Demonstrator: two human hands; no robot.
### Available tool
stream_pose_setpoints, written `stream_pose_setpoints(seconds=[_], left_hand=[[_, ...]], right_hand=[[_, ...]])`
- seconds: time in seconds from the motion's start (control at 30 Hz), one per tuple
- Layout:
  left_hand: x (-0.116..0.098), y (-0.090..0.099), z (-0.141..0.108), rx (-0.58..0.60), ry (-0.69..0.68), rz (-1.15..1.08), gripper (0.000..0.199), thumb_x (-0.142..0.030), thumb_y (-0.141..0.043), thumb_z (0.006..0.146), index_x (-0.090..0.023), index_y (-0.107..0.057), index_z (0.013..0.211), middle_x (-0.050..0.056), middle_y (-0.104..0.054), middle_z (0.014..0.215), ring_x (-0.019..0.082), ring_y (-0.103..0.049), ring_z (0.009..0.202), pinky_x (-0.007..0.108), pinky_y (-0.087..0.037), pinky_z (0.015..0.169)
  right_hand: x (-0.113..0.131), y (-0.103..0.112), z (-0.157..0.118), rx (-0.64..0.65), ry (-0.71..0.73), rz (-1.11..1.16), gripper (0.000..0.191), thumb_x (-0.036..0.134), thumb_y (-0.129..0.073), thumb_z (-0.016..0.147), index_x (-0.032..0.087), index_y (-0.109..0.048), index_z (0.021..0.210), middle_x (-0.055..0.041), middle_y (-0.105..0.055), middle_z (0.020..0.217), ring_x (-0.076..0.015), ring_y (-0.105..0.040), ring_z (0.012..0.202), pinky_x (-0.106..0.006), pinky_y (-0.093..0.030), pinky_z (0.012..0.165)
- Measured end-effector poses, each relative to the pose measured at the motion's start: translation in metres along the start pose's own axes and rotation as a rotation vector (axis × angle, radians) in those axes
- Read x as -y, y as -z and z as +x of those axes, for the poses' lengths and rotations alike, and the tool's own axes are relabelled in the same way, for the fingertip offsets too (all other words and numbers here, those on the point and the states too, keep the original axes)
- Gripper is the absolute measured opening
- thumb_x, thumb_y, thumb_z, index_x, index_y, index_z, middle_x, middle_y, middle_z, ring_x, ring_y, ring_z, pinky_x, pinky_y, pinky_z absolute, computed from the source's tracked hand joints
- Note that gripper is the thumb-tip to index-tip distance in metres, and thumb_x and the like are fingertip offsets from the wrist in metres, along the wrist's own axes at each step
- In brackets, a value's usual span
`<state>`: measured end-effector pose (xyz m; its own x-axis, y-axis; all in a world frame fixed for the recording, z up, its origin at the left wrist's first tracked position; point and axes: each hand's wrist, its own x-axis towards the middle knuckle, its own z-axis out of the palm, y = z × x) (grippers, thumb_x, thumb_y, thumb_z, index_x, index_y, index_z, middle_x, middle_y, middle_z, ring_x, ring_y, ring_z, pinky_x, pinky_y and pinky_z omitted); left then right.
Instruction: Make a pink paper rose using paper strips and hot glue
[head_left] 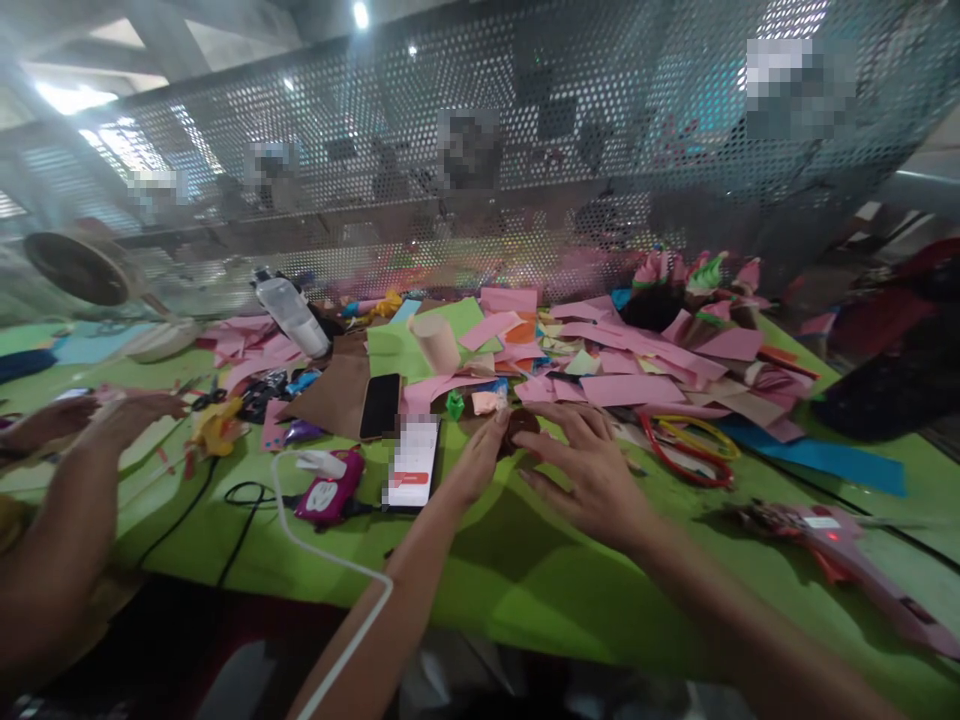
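Observation:
A small brown round piece (523, 428), perhaps rolled paper, is between my hands just above the green tabletop. My left hand (486, 452) has its fingers closed at the piece's left side. Over its right side reaches my right hand (585, 465), fingers stretched and apart, with a fingertip at or close to the piece. A small green folded piece (455, 404) and a pale pink crumpled bit (487, 401) lie just beyond my left hand.
A lit phone (412, 465), a dark phone (381, 407) and a magenta device with cables (330, 490) lie at left. Pink paper strips (630, 392) cover the back. Red-handled scissors (686, 460) and a pink glue gun (847, 555) lie right. Another person's arm (94, 470) is at far left.

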<state>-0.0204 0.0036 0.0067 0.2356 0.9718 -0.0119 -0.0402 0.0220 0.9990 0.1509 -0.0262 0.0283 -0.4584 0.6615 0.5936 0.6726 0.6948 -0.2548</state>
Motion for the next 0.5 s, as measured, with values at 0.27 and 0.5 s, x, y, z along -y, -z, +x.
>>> stream_pose_setpoints(seconds=[0.27, 0.5], left_hand=[[-0.0048, -0.0025, -0.0028, 0.03, 0.04, 0.031, 0.068, -0.074, -0.044, 0.085, -0.018, -0.068, 0.114, 0.011, -0.071, 0.111, 0.028, -0.059, 0.114, 0.042, -0.043, 0.107], [0.0, 0.0028, 0.0013, -0.039, 0.026, 0.076, 0.066, -0.071, -0.046, 0.087, -0.018, -0.067, 0.118, 0.011, -0.07, 0.118, 0.03, -0.052, 0.128, 0.044, -0.038, 0.112]], right_hand=[[-0.0016, 0.0, 0.0015, -0.001, -0.017, 0.027, 0.024, 0.027, -0.06, 0.087, 0.026, -0.068, 0.11, -0.0111, -0.054, 0.142, -0.0315, -0.049, 0.124, -0.051, -0.04, 0.098], [-0.0081, 0.0032, 0.0022, -0.044, -0.065, -0.002, 0.023, 0.028, -0.061, 0.088, 0.024, -0.068, 0.109, -0.0121, -0.053, 0.142, -0.033, -0.048, 0.125, -0.052, -0.04, 0.099]])
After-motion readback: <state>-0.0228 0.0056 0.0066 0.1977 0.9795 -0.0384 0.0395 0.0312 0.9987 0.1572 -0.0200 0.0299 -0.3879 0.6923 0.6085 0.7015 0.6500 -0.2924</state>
